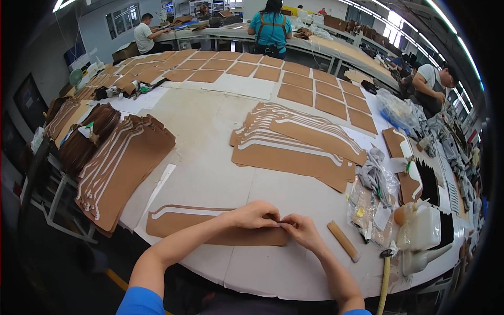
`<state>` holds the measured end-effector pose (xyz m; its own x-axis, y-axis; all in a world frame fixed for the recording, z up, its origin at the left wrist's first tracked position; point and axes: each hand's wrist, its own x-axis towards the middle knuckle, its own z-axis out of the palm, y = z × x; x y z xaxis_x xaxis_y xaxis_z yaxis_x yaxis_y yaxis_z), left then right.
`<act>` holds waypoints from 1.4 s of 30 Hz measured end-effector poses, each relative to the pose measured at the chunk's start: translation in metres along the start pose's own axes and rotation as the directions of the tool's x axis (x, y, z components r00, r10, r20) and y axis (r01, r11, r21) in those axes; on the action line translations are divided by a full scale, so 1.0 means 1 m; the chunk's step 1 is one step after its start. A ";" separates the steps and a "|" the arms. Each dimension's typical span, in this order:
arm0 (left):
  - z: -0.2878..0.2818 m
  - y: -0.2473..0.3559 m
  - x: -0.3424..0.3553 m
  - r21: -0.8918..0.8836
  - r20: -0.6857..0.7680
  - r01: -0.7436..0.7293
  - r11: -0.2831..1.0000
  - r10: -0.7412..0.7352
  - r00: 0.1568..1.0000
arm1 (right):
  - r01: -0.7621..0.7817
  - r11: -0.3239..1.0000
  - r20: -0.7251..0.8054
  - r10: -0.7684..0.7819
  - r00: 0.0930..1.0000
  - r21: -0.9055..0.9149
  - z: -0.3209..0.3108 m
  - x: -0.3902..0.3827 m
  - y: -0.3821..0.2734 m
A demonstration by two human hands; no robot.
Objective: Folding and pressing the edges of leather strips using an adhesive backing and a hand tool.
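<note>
A long brown leather-like panel lies flat near the table's front edge, with a white strip along its far side. Over the panel's right end, my left hand is closed, its thumb and fingertips pinched. My right hand is closed too, its fingertips meeting those of the left. A tiny pale bit shows between the fingertips, too small to name. Right of my right hand lies a short tan bar. Beyond the panel rests a fanned stack of brown panels with white strips.
At left, another stack of striped panels overhangs the table edge. Rows of brown rectangles cover the far table. A hammer, white plastic jug and clear plastic bags crowd the right. Other people work farther off.
</note>
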<state>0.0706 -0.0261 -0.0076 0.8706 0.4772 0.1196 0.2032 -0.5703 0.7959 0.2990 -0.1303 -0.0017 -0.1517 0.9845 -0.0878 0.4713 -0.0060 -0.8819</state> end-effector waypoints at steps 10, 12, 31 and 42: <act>-0.001 -0.020 0.008 0.081 -0.085 -0.097 0.992 0.104 0.991 | 0.231 0.932 -0.168 -0.284 0.944 -0.279 0.001 -0.001 0.019; -0.006 -0.015 0.004 -0.039 -0.082 -0.040 0.998 0.037 0.996 | 0.202 0.938 -0.183 -0.260 0.948 -0.283 0.006 0.000 0.017; 0.006 -0.029 0.017 0.083 0.006 -0.182 0.980 0.182 0.983 | 0.175 0.950 -0.122 -0.212 0.970 -0.259 0.006 0.003 0.025; 0.001 -0.033 0.022 0.018 0.046 -0.206 0.978 0.205 0.978 | 0.296 0.923 -0.004 -0.306 0.952 -0.244 -0.006 0.012 0.032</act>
<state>0.0835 0.0029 -0.0317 0.9135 0.3189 0.2526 0.0279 -0.6686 0.7431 0.3173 -0.1173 -0.0281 -0.2852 0.9398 0.1884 0.6023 0.3286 -0.7275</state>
